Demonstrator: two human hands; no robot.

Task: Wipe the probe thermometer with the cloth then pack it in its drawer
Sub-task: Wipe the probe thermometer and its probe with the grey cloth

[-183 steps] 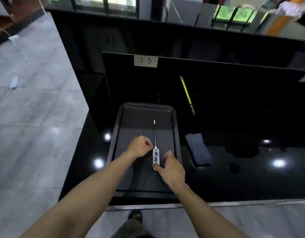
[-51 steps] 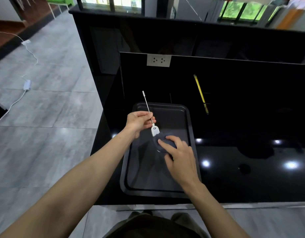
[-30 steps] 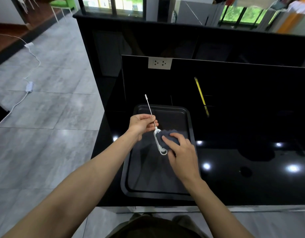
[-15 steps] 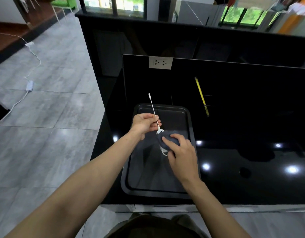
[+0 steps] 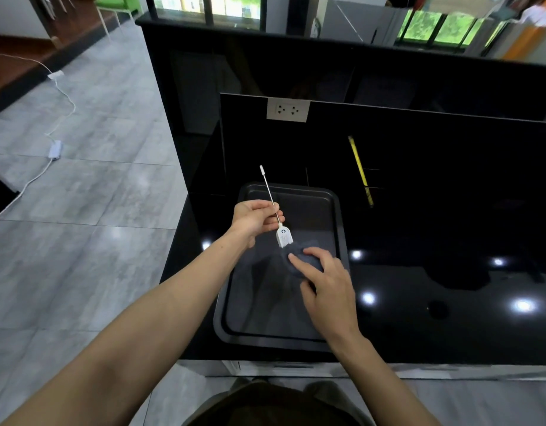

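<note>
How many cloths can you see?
1. The dark cloth is bunched under the right hand, above the black tray, just below the white head of the probe thermometer held by the left hand. Another could be hidden.

- Glossy black bench (image 5: 450, 287) mirrors ceiling lights.
- White socket (image 5: 287, 110) on the black panel beyond.
- Grey tiled floor (image 5: 81, 210) left, white cable (image 5: 62, 96) trailing.
- Windows (image 5: 434, 29) behind.

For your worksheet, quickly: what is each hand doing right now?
Left hand: closed on the thermometer's metal stem.
Right hand: holding the cloth over the tray.
</note>
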